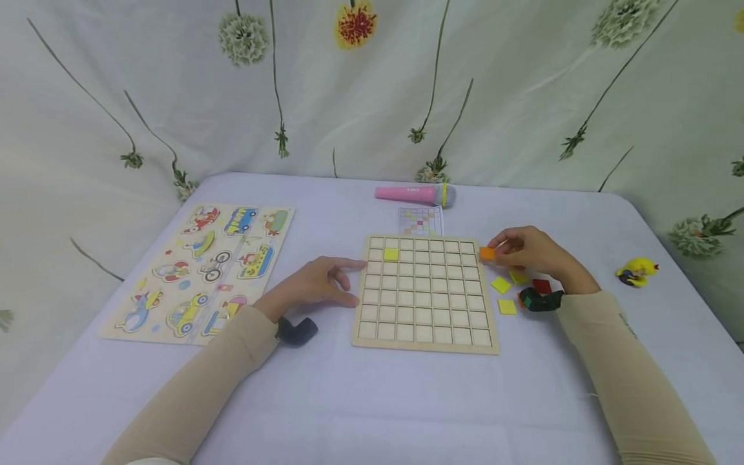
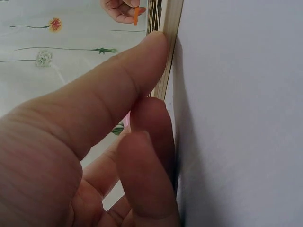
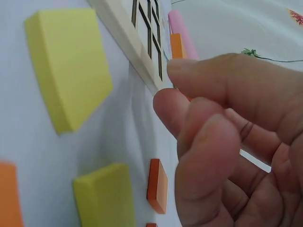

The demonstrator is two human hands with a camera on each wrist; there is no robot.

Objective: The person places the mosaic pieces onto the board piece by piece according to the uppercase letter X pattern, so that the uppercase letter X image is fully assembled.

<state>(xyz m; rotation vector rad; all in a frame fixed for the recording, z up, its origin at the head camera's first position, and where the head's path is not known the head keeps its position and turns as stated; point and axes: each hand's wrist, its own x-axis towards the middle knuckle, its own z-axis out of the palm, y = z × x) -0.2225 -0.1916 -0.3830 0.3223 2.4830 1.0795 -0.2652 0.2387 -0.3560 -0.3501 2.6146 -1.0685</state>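
A wooden grid board [image 1: 424, 348] lies on the table, with a yellow square tile [image 1: 391, 254] in its top row. At the board's left edge rests my left hand [image 1: 322, 282], index fingertip and thumb tip spread along the frame and the other fingers bent. Beyond the upper right corner, my right hand [image 1: 530, 250] pinches an orange tile [image 1: 487, 253] between thumb and fingers. The right wrist view shows that orange tile [image 3: 176, 46] partly hidden behind the fingertips. Below this hand lie loose yellow tiles [image 1: 507, 307] and a red tile [image 1: 542, 285].
Behind the board are a printed pattern card [image 1: 421, 221] and a pink toy microphone [image 1: 407, 194]. A vehicle picture puzzle [image 1: 197, 271] lies at the left, near my left forearm. Far right stands a small yellow duck figure [image 1: 638, 271].
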